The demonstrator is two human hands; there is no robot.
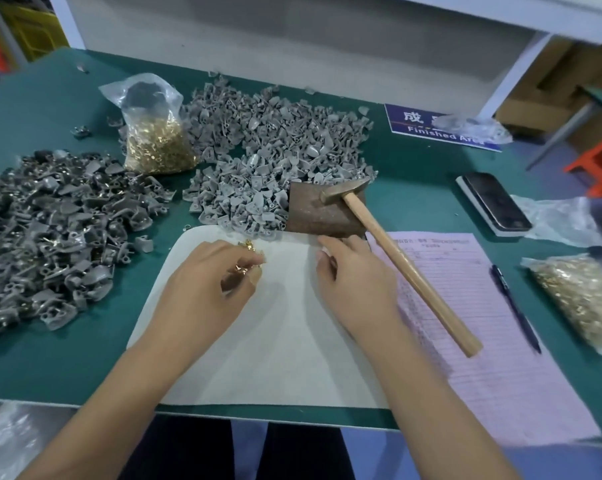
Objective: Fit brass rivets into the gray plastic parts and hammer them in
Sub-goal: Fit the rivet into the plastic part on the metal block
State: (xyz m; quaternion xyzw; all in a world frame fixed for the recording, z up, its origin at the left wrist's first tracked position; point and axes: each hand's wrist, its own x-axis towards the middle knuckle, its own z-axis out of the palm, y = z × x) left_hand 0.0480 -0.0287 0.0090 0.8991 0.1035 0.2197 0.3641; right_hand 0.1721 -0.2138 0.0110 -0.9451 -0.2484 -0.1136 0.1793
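My left hand (206, 285) hovers over the white mat (278, 341) with its fingers curled round a few brass rivets (241, 270); more brass rivets (250, 244) lie just beyond its fingertips. My right hand (355, 278) rests on the mat with loosely bent fingers and holds nothing I can see. A wooden-handled hammer (406, 268) lies with its head on a rusty metal block (323, 213), just right of my right hand. A heap of light gray plastic parts (275, 150) lies behind the mat.
A darker heap of gray parts (50, 230) covers the left of the green table (67, 358). A bag of rivets (157, 133) stands at the back, another bag (583, 299) at the right. A pink form (493, 341), pen (515, 306) and phone (493, 202) lie right.
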